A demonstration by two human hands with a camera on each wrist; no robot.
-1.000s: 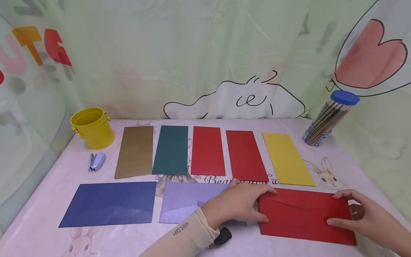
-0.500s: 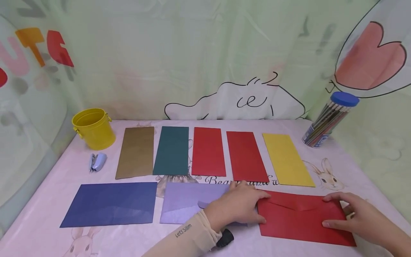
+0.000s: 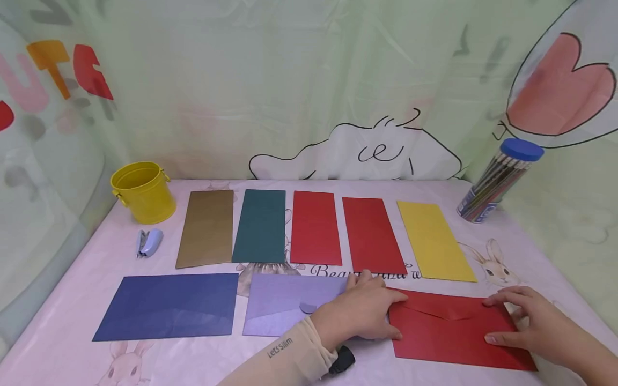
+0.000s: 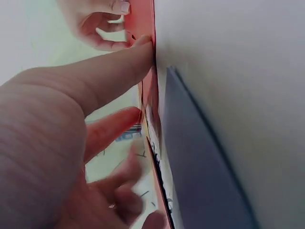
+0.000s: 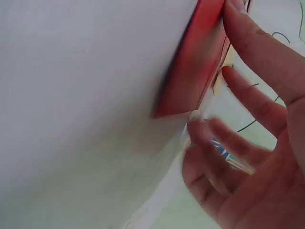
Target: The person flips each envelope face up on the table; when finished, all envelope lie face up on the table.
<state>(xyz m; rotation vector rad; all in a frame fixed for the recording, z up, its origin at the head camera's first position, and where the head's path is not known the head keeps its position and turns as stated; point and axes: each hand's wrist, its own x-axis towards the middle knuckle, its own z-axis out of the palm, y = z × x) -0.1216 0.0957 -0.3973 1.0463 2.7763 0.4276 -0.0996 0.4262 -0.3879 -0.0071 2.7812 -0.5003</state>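
Note:
A red envelope (image 3: 449,340) lies on the table at front right, its flap side up. My left hand (image 3: 354,311) touches its left end, index finger near the far corner and thumb on the near part of the edge. At the other end, my right hand (image 3: 536,327) rests its thumb and index fingertips on the red paper, the two fingers spread apart. In the left wrist view, the left thumb (image 4: 114,71) lies along the envelope's edge. The left hand and forearm partly cover a lavender envelope (image 3: 275,303) beside it.
A navy envelope (image 3: 166,308) lies at front left. Behind stand out a brown (image 3: 206,228), a green (image 3: 260,225), two red and a yellow envelope (image 3: 436,241) in a row. A yellow bucket (image 3: 145,195), a small stapler (image 3: 149,243) and a tilted pencil jar (image 3: 499,182) flank them.
The red envelope has shifted slightly left and nearer. My right hand has slid left along it, while my left hand stays at the left end.

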